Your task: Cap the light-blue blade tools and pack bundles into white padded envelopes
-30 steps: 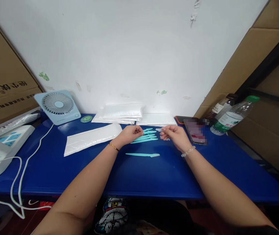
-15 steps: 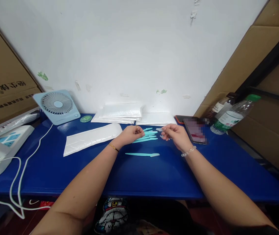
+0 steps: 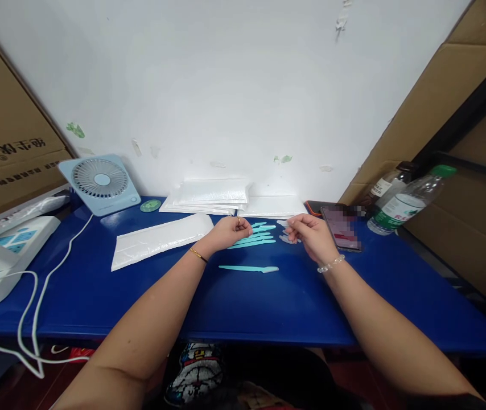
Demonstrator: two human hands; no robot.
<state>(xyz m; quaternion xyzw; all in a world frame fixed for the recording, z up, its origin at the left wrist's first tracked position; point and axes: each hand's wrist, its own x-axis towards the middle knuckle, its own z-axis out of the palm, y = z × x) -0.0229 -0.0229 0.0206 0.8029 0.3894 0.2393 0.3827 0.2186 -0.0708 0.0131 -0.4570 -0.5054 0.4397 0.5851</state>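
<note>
My left hand [image 3: 235, 232] is closed in a pinch around the handle of a teal eyebrow razor [image 3: 265, 227], its blade end pointing right. Several more teal razors [image 3: 260, 242] lie side by side just below and beside these fingers. Opposite, my right hand [image 3: 309, 232] is closed, with a small clear plastic cap [image 3: 283, 222] at its thumb and fingertips. Another clear piece [image 3: 285, 239] shows under the right fingers, partly hidden by them. A single teal razor [image 3: 247, 269] lies apart on the blue table, nearer to me.
A white padded mailer [image 3: 157, 242] lies left of the razors, and stacked mailers [image 3: 213, 193] lean by the wall. A blue fan [image 3: 102, 185] and power strip [image 3: 16, 256] stand left. At right are a phone [image 3: 341, 228] and bottles [image 3: 405, 205].
My right hand has drawn slightly right, away from the razor tips, and its fingers are closer together. My left hand stays nearly in place with its razor.
</note>
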